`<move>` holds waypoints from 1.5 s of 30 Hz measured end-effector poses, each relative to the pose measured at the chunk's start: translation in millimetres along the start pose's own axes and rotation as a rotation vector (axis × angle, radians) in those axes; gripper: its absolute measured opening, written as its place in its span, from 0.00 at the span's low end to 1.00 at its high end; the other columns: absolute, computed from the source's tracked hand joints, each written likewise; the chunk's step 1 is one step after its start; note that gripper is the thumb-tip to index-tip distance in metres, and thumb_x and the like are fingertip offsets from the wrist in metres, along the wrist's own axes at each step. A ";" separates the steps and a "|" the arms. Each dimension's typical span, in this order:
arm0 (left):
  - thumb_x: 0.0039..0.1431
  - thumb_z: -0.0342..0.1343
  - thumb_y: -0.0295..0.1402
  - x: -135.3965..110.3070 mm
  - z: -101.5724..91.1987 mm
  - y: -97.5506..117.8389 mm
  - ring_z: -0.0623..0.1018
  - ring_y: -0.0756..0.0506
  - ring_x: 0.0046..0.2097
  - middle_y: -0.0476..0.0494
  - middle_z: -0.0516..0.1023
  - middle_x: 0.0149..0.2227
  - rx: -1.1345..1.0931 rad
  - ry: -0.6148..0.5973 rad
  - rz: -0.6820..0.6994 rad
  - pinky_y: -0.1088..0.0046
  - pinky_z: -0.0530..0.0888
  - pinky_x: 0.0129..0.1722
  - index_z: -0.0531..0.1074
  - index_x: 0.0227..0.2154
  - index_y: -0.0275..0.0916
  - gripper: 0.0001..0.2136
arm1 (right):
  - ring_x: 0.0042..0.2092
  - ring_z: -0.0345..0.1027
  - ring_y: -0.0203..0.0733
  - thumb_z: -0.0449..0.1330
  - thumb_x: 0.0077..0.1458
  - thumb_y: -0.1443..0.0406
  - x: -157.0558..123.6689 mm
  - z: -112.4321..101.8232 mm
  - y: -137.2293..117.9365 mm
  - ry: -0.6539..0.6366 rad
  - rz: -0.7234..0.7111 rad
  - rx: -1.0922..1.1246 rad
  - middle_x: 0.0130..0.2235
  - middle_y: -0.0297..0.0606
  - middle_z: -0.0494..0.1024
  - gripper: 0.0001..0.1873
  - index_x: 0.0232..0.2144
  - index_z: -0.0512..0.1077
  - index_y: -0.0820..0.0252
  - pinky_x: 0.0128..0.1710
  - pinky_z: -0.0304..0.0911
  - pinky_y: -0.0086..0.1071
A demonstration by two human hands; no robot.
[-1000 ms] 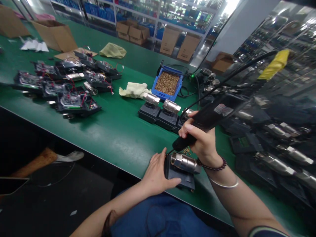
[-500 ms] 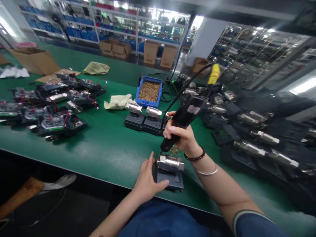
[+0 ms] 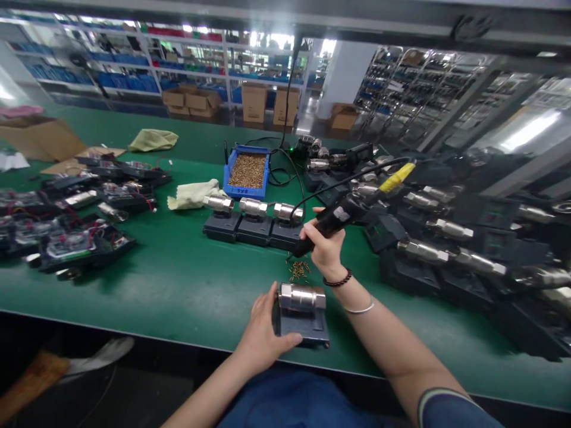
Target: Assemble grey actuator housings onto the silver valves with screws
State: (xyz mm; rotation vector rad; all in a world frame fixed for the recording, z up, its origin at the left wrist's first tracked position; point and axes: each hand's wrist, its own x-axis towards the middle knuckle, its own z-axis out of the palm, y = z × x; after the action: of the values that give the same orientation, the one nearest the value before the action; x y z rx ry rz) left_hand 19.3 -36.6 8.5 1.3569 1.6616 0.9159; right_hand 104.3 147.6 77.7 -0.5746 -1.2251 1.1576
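My left hand (image 3: pixel 263 333) grips the left side of a dark unit with a silver metal fitting (image 3: pixel 302 312) at the near edge of the green table (image 3: pixel 187 279). My right hand (image 3: pixel 327 249) is closed around a black electric screwdriver (image 3: pixel 341 217) with a cable and yellow tag, held above and behind the unit. Its tip points down toward a small pile of brass screws (image 3: pixel 298 270). A row of three similar units (image 3: pixel 254 220) stands just behind.
A blue tray of screws (image 3: pixel 248 170) and a yellow cloth (image 3: pixel 191 194) lie behind the row. Open circuit assemblies (image 3: pixel 75 244) cover the left side. Many stacked units (image 3: pixel 446 249) fill the right. Cardboard boxes (image 3: pixel 40 137) and shelves stand at the back.
The view has pulled back and tilted up. My right hand has lifted the screwdriver away from the unit toward the screw pile. My left hand stays on the unit.
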 end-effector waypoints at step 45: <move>0.46 0.66 0.44 7.2 -32.3 -2.9 0.67 0.30 0.60 0.29 0.67 0.59 0.112 -0.093 0.159 0.46 0.65 0.59 0.59 0.61 0.38 0.40 | 0.19 0.64 0.33 0.65 0.45 0.69 -15.9 -45.1 -113.6 -0.038 0.050 0.046 0.19 0.24 0.71 0.15 0.38 0.71 0.56 0.21 0.63 0.31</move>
State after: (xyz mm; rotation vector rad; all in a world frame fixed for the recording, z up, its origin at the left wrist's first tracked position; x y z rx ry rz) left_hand -11.9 -31.7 18.8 1.6017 1.5717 0.8457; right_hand 189.1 102.1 154.6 -0.5538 -1.2193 1.2400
